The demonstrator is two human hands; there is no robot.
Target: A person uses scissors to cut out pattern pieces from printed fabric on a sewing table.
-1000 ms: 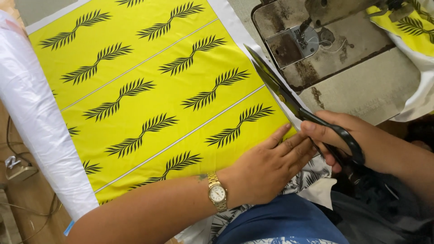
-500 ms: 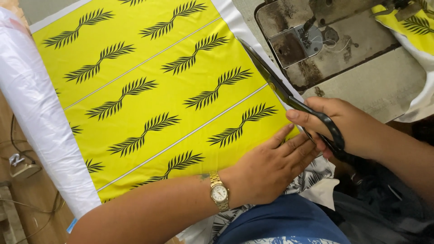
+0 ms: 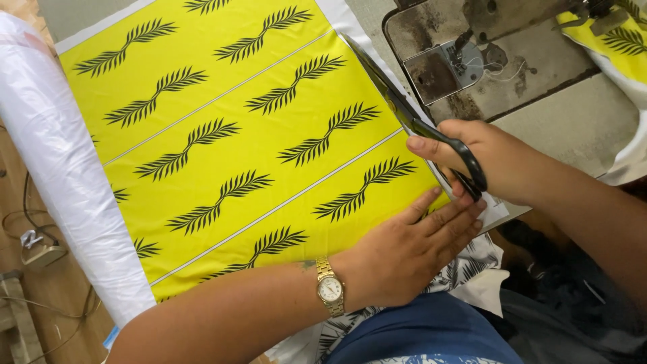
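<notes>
A sheet of yellow fabric [image 3: 222, 135] printed with black leaf sprigs and thin pale lines lies spread in front of me. My left hand [image 3: 404, 249], with a gold watch on the wrist, presses flat on the fabric's near right corner. My right hand [image 3: 485, 158] grips the black handles of a large pair of scissors [image 3: 404, 111]. The blades lie along the fabric's right edge and point away from me.
A worn metal sewing machine bed [image 3: 499, 61] sits at the upper right, with more yellow fabric [image 3: 620, 40] on it. A white roll of material [image 3: 60, 182] runs down the left side. Cables lie on the wooden floor [image 3: 27, 243] at the left.
The scissors and my right hand have moved forward along the fabric's right edge. My left hand stays pressed on the near corner.
</notes>
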